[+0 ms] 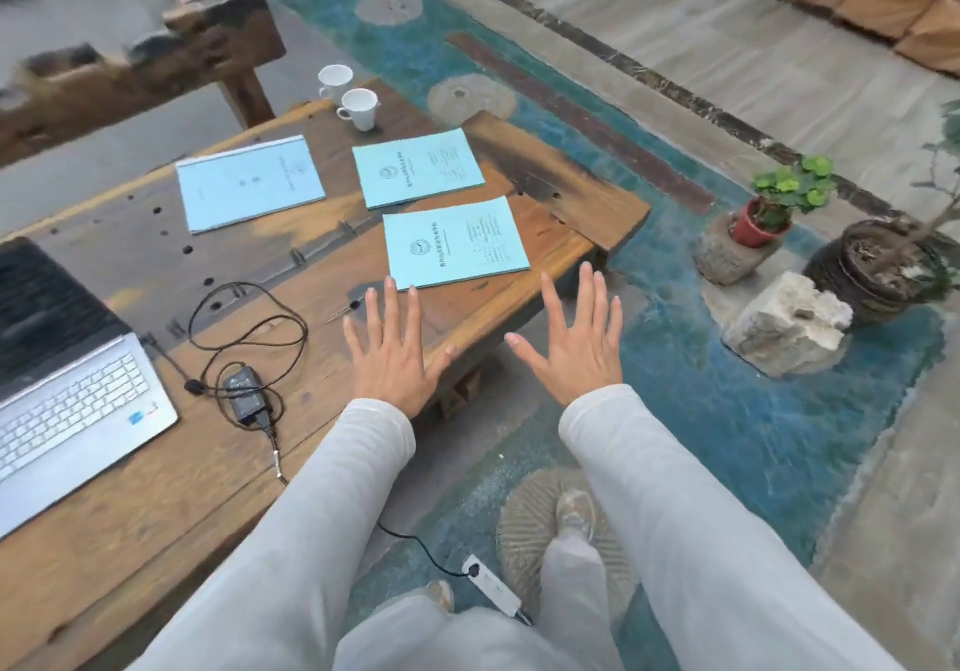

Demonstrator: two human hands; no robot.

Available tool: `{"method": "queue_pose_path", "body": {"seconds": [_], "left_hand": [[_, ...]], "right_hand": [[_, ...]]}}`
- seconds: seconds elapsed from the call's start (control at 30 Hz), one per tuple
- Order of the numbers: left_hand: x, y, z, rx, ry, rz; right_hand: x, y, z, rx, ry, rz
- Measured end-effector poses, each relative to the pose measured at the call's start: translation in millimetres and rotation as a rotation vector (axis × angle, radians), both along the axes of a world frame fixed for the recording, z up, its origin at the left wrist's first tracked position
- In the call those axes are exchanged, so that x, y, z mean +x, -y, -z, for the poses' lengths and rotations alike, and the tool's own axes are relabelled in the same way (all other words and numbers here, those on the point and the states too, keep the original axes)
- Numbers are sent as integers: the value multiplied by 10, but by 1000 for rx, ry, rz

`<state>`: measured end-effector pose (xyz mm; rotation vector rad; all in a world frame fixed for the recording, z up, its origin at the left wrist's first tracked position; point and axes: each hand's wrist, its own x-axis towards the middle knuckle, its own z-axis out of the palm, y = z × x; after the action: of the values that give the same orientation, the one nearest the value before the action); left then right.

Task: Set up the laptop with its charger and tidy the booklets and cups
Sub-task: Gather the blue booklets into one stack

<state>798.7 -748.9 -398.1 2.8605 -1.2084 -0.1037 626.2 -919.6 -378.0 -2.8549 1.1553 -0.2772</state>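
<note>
With fingers (389, 307) spread wide and holding nothing on left hand (397, 353) and right hand (574, 343), slide the nearest blue booklet (454, 242), just past the left fingertips, squarely onto the two farther booklets (418, 167), leaving the white cups (359, 108) at the far edge and the charger (244, 394) beside the laptop (72, 400) for afterwards.

Soft, even daylight left only a faint shadow under the table (156, 488). The nearest booklet (456, 243) looked sharpest. Toward ten o'clock the bench (156, 57) was blurred, and straight lines bowed near the borders.
</note>
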Motion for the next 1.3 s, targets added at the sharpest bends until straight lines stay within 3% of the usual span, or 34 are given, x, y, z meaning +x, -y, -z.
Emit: {"method": "queue_pose_path", "body": {"seconds": [0.43, 0.93, 1.17, 1.3], "left_hand": [[-325, 1016, -33, -18, -9, -382], [-174, 1199, -25, -36, -128, -647], [326, 1058, 138, -60, -253, -715], [647, 1125, 260, -156, -488, -817]], "right_hand": [[377, 1448, -131, 73, -66, -365], [879, 1826, -35, 125, -175, -497], [1448, 1704, 159, 142, -232, -535], [1894, 1669, 271, 182, -286, -525]]}}
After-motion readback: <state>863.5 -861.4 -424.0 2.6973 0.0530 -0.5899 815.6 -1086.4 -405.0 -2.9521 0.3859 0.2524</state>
